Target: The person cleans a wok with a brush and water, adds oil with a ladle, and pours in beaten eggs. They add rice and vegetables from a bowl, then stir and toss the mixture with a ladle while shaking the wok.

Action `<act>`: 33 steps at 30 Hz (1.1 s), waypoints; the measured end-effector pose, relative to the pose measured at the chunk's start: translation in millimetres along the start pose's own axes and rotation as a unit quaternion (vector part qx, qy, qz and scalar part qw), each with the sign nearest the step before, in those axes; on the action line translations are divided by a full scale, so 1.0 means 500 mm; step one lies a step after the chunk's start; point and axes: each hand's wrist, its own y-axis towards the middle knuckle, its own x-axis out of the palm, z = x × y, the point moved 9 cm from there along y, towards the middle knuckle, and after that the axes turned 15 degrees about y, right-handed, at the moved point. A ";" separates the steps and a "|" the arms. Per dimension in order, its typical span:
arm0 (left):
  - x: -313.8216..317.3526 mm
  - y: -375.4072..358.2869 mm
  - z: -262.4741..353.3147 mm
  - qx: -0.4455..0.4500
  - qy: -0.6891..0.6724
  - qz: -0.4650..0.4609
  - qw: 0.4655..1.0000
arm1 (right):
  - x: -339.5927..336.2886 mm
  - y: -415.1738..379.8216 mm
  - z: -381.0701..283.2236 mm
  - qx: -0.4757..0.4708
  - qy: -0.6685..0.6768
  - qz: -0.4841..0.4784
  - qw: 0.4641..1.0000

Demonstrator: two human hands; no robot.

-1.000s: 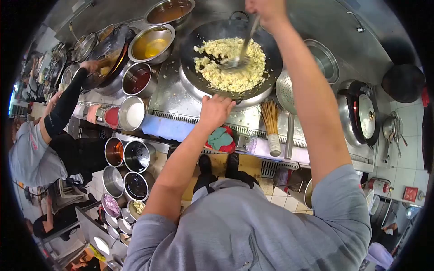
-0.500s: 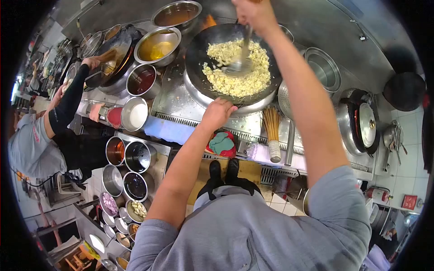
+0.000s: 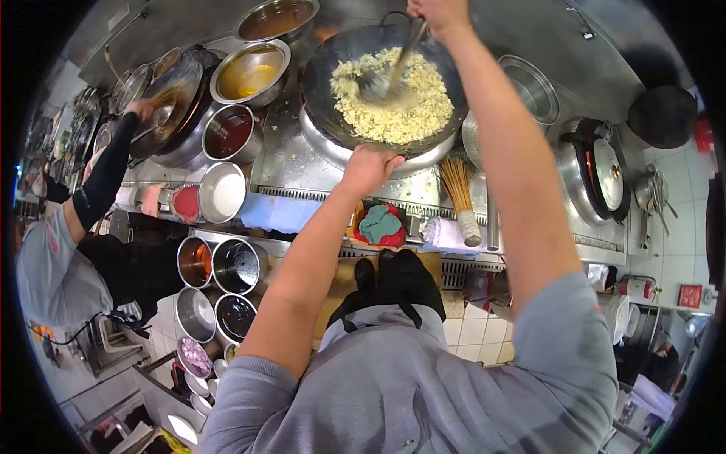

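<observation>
A dark wok (image 3: 318,110) sits on the burner in front of me, with loose yellow-white rice (image 3: 416,110) spread inside it. My left hand (image 3: 370,168) is closed around the wok's near edge; the exact grip spot lies under my fingers. At the far side, above the wok, my right hand (image 3: 442,15) wraps around the upper end of a long-handled ladle (image 3: 406,54). The ladle's bowl is smeared by motion and sits in the rice toward the left of the wok.
Metal bowls with yellow liquid (image 3: 253,79) and a pot of dark red sauce (image 3: 229,135) stand left of the wok. A bamboo brush (image 3: 457,189) lies by the front edge. A lidded pot (image 3: 607,174) stands right. At left, a co-worker's hand (image 3: 140,110) reaches over another wok.
The ladle has swept left through the rice, its handle now leaning the other way. My right hand has shifted slightly right. My left hand keeps its hold, and the whole view has shifted a little.
</observation>
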 end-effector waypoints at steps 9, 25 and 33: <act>0.004 -0.006 0.000 0.011 -0.071 0.045 0.996 | -0.067 -0.128 -0.130 0.074 -0.134 0.203 0.967; -0.194 -0.132 0.167 0.084 -0.013 0.081 0.993 | -0.077 -0.282 -0.393 0.026 0.045 0.227 0.972; 0.015 -0.163 0.095 0.087 -0.048 0.092 0.991 | -0.100 -0.297 -0.202 -0.093 0.074 0.233 0.965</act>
